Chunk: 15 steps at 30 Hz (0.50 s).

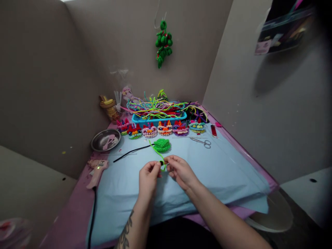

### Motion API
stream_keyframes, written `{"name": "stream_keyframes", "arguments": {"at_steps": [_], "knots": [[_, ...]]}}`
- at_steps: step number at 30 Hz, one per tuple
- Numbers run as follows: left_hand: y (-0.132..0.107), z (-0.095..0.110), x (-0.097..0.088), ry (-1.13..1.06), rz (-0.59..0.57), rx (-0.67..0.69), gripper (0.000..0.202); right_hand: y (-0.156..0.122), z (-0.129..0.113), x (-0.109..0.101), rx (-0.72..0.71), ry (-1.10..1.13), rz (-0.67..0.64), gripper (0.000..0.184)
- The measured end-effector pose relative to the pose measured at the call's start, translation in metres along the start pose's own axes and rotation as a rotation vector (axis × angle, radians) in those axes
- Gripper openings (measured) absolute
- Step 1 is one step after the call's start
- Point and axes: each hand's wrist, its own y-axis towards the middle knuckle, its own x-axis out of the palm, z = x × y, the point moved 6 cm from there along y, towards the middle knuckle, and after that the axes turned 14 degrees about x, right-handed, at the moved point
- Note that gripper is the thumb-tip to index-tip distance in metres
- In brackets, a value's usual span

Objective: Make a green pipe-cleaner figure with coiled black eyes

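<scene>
Close together over the blue cloth, my left hand (pixel 149 177) and my right hand (pixel 180 172) are both closed in a pinch. A lime-green pipe cleaner (pixel 156 151) runs between the fingertips, its free end pointing up and left. A small black coil (pixel 162 163) sits on it at my left thumb and finger. My right fingers pinch the right side of this work; the exact end they grip is partly hidden. Just beyond lies a green fuzzy rounded piece (pixel 162 145), with a black pipe cleaner (pixel 132 150) stretching left from it across the cloth.
Several colourful fuzzy figures (pixel 149 131) line the back, before a blue tray (pixel 155 121) heaped with pipe cleaners. Scissors (pixel 201 141) lie right. A metal bowl (pixel 100 140) and a pink glue gun (pixel 98 173) with a black cord are left. Green fuzzy pieces (pixel 163 43) hang on the wall.
</scene>
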Motion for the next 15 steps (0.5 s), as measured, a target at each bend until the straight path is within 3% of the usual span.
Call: {"name": "stream_keyframes", "arguments": {"at_steps": [7,15], "knots": [[-0.002,-0.003,0.000,0.001,-0.035,-0.035,0.025,-0.002,-0.021,0.001,-0.268,-0.449,0.034,0.020],[-0.005,0.002,0.000,0.090,-0.070,-0.009,0.024,-0.007,-0.013,0.004,-0.346,-0.496,0.088,0.019]]}}
